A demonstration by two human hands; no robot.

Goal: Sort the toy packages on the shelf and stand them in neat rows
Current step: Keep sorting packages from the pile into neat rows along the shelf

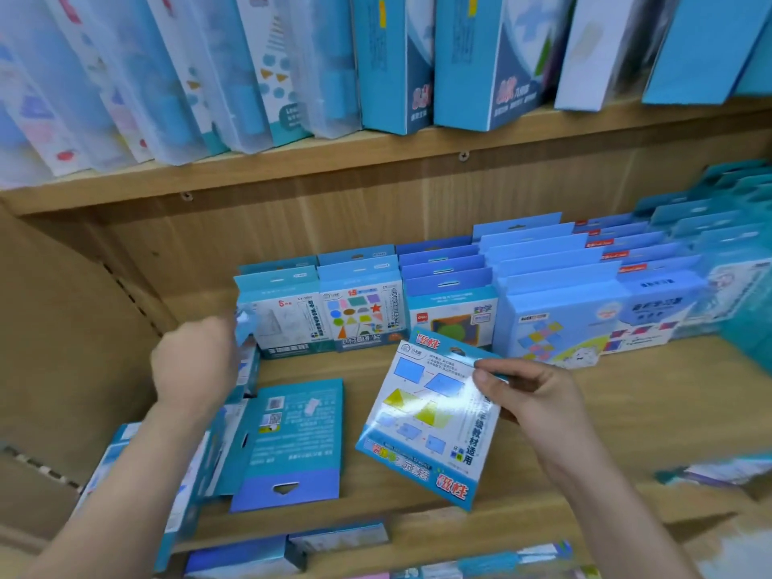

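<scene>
My right hand [539, 394] grips a flat blue and white toy package [430, 420] by its right edge and holds it tilted above the wooden shelf board [626, 411]. My left hand [196, 361] is closed on the corner of a blurred blue package [246, 323] at the left end of the standing row. That row of blue packages [359, 302] stands upright against the back panel. One package [292, 445] lies face down on the board between my arms. More packages [192, 461] lean under my left forearm.
Taller rows of blue boxes [564, 311] fill the right half of the shelf. The upper shelf [292, 160] carries large upright boxes. The wooden side wall [62, 328] closes the left. More packages [334, 549] lie on the shelf below.
</scene>
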